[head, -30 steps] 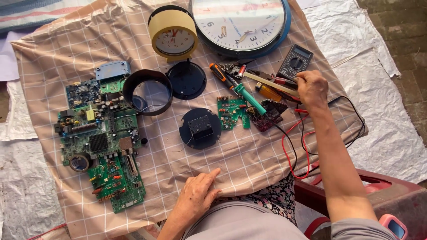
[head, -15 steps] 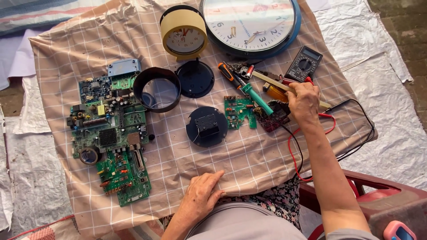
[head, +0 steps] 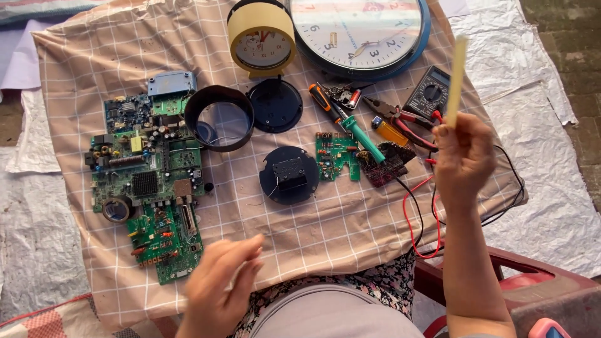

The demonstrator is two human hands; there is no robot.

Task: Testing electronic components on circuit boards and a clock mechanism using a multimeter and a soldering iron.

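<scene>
Head view is showing the checked cloth (head: 350, 238) lying flat, with bare fabric below the raised right hand (head: 464, 156). That hand is pinching a thin pale stick (head: 456, 75), its long axis upright, tip pointing away above the fingers. Left hand (head: 219, 288) is hovering blurred, grip unclear.

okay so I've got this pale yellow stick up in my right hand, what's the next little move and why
Probably bring the pale stick down toward the round black clock back and steady that part with the left hand. The right hand holds the stick raised above the checked cloth, touching nothing, and the left hand hovers free near the cloth's front edge.
</scene>
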